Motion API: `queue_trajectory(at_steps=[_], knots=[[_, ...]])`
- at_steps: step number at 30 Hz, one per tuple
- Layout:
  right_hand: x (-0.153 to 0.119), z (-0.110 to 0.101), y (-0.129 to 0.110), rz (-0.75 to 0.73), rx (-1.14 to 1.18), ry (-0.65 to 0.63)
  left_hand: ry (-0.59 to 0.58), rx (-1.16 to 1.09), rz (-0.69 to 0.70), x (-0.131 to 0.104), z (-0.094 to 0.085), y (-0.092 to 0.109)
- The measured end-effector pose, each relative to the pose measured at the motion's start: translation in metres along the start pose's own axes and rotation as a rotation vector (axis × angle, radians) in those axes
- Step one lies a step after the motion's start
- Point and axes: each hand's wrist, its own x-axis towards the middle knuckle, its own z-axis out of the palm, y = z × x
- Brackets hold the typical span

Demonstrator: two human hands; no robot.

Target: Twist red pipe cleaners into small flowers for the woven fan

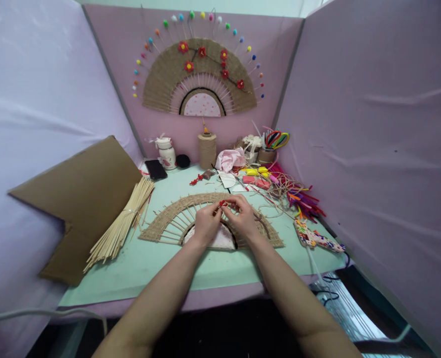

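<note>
Both my hands are pinched together over the upper middle of a half-round fan [168,214] woven of brown twine on thin sticks, lying on the table. Between the fingertips of my left hand [206,223] and my right hand [242,217] is a small red piece [222,203]; its exact shape is mostly covered by the fingers. A brown, twig-like strand [267,226] lies along the fan's right side. Beneath my wrists, the fan's pale patterned half-circle centre [220,238], edged in black, is partly hidden.
A bundle of thin sticks [125,214] and bent cardboard [82,199] stand left. Behind are a twine spool [207,150], a white bottle [165,153] and red flowers [196,180]. A patterned glue gun [317,237] rests at right. A finished fan [161,79] hangs on the back panel.
</note>
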Motion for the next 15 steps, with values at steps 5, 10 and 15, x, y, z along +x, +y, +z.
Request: queue_trajectory(at_steps=[5,10,15], knots=[[0.0,0.0021,0.0068,0.051,0.012,-0.013,-0.007,0.035,0.045,-0.0015,0.0015,0.0021],[-0.0004,0.0009,0.0101,0.078,-0.025,-0.048,0.021,-0.018,0.025,-0.0022,0.0024,0.0043],[-0.0013,0.0001,0.0063,0.041,-0.1,-0.072,0.017,-0.044,0.015,-0.0021,0.0029,0.0033]])
